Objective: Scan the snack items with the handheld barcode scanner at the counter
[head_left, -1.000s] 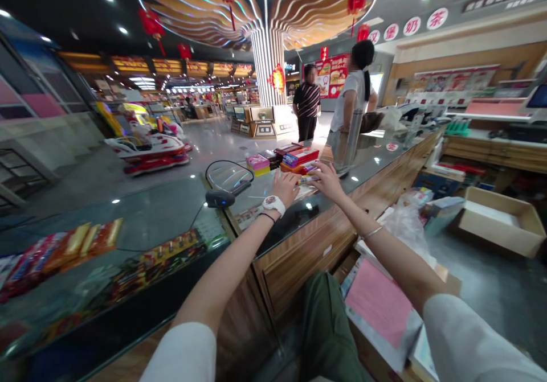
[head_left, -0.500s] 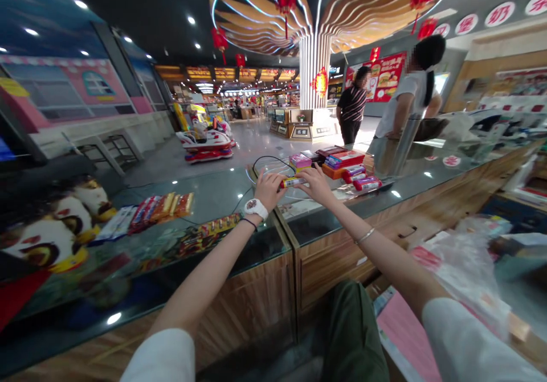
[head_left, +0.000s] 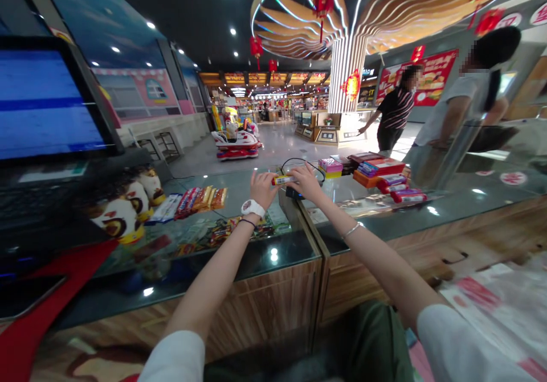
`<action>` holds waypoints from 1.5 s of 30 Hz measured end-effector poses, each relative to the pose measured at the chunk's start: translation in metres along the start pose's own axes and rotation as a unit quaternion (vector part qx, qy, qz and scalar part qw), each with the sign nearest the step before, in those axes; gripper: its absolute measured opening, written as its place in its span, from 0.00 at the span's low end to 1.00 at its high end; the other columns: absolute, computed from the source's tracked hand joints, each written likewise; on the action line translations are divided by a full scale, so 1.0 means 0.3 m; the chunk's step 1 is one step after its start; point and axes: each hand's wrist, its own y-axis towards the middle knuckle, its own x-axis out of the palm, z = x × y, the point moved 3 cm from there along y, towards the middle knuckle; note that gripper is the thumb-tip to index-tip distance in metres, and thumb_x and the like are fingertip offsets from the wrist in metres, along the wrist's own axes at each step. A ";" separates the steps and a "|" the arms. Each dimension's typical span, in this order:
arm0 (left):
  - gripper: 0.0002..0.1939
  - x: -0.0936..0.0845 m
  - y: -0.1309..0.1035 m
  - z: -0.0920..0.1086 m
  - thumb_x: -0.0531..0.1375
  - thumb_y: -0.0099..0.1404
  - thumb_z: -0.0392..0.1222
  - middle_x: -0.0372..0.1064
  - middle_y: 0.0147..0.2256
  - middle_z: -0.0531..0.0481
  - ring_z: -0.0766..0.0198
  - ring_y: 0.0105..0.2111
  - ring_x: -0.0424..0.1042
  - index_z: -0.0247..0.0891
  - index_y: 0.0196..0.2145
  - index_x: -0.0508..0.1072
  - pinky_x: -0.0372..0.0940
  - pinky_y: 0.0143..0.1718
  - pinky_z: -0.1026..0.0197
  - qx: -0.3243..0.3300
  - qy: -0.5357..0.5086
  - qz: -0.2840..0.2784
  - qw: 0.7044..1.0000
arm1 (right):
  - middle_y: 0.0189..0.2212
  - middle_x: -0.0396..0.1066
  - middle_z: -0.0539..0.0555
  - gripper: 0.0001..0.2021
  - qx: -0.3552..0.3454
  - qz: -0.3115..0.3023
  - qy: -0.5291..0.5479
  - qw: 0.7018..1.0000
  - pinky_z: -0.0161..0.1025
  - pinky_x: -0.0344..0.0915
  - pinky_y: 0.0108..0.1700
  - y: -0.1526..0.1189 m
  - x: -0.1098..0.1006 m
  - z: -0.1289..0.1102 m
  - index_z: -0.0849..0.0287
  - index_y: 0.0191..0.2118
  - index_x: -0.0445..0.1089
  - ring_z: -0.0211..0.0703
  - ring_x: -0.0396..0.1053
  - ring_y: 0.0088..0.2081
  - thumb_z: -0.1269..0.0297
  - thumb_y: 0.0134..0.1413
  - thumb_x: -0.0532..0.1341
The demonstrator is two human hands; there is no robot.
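Over the glass counter (head_left: 376, 222), I have my left hand (head_left: 261, 189) and right hand (head_left: 306, 185) pinched on opposite ends of a small tube (head_left: 281, 180), probably light, firm, slick-wrapped and best gripped there.

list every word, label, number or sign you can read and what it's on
"名烟", seemingly, on the display stand
"汉", partly hidden, on the round sign
Cut off: the next round sign
Too small or blurred: the held tube, snack packets, screen, red poster, pillar ornament, distant shop signs
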 end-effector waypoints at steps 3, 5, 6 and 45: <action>0.11 -0.013 -0.009 -0.040 0.60 0.67 0.42 0.76 0.50 0.48 0.53 0.53 0.71 0.44 0.48 0.73 0.45 0.69 0.42 -0.010 0.007 0.005 1.000 | 0.49 0.73 0.56 0.15 -0.010 0.006 0.009 1.000 0.63 0.42 0.70 0.022 0.037 -0.021 0.52 0.52 0.72 0.53 0.68 0.56 0.61 0.60 0.63; 0.12 -0.020 -0.016 -0.052 0.60 0.68 0.42 0.76 0.50 0.49 0.54 0.53 0.71 0.45 0.49 0.73 0.44 0.69 0.42 -0.003 0.014 0.002 1.000 | 0.50 0.73 0.55 0.17 -0.020 0.016 0.017 1.000 0.64 0.43 0.70 0.018 0.050 -0.023 0.51 0.54 0.71 0.53 0.68 0.56 0.63 0.59 0.63; 0.12 -0.022 -0.019 -0.054 0.59 0.68 0.42 0.76 0.51 0.49 0.54 0.53 0.71 0.45 0.50 0.72 0.44 0.69 0.43 0.000 0.018 0.000 1.000 | 0.50 0.73 0.55 0.18 -0.025 0.021 0.020 0.999 0.64 0.44 0.70 0.012 0.053 -0.020 0.50 0.55 0.70 0.53 0.68 0.56 0.64 0.59 0.62; 0.09 0.028 -0.024 -0.173 0.64 0.61 0.36 0.76 0.44 0.49 0.53 0.49 0.73 0.44 0.40 0.72 0.49 0.67 0.44 -0.057 -0.018 0.032 0.998 | 0.62 0.67 0.58 0.37 0.010 -0.212 0.145 0.966 0.60 0.58 0.65 -0.137 0.117 0.361 0.50 0.66 0.60 0.58 0.63 0.64 0.68 0.49 0.67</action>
